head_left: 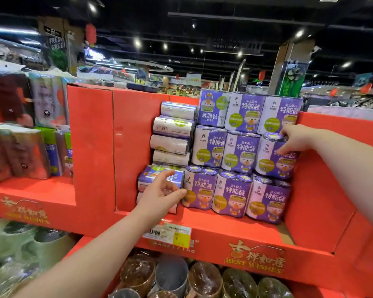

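Bright ceiling spots, blurry w/ fisheye edges

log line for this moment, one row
left hand: touches lying pack | right hand: grips right middle pack | place: red shelf

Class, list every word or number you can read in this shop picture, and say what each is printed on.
"BEST WISHES": red shelf front.
"特能装": purple packs.
"60": green circles on those packs.
"45": wrapped packs at left.
Price tag: too blurred to read.
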The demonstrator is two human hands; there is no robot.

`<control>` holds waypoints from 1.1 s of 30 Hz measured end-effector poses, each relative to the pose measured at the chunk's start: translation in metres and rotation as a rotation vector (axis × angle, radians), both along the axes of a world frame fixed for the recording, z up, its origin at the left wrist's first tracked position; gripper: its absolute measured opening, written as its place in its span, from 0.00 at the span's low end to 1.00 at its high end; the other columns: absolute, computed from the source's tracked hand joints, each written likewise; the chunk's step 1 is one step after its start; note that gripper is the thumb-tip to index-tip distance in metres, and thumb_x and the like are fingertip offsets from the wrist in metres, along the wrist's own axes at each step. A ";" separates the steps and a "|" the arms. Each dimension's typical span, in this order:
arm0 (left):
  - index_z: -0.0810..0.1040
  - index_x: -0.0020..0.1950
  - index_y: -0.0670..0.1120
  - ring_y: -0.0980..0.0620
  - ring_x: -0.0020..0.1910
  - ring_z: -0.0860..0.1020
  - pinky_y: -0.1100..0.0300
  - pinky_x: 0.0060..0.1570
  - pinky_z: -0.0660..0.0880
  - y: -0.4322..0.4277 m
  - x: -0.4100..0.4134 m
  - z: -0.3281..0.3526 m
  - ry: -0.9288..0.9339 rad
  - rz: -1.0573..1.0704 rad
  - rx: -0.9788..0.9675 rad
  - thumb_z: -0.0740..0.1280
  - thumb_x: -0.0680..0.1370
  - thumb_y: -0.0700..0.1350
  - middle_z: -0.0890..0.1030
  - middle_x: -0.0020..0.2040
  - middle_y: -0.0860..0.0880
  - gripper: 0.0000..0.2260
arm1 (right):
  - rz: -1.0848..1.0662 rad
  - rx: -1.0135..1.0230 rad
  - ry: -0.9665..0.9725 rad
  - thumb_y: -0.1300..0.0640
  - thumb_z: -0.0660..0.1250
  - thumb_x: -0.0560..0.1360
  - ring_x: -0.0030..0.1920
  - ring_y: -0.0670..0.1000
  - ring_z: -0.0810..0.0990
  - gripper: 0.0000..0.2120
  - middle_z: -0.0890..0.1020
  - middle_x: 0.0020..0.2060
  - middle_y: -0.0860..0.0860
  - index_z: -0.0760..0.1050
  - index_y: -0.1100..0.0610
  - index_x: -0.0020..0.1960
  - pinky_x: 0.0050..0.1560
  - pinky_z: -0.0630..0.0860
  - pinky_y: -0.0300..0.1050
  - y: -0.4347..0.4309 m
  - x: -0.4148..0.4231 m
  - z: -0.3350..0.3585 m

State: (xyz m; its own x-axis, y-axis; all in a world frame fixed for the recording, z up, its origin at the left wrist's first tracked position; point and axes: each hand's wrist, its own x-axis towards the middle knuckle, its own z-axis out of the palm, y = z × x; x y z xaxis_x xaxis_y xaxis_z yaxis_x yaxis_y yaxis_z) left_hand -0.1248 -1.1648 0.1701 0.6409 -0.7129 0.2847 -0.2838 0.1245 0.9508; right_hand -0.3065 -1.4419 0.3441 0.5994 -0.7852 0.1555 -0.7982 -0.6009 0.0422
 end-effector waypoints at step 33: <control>0.80 0.53 0.44 0.42 0.53 0.76 0.50 0.44 0.72 0.011 -0.051 -0.003 -1.028 0.487 0.581 0.62 0.79 0.48 0.78 0.53 0.45 0.11 | 0.337 -0.233 0.156 0.43 0.56 0.80 0.60 0.56 0.77 0.18 0.79 0.60 0.52 0.75 0.52 0.61 0.55 0.73 0.48 0.144 -0.028 -0.115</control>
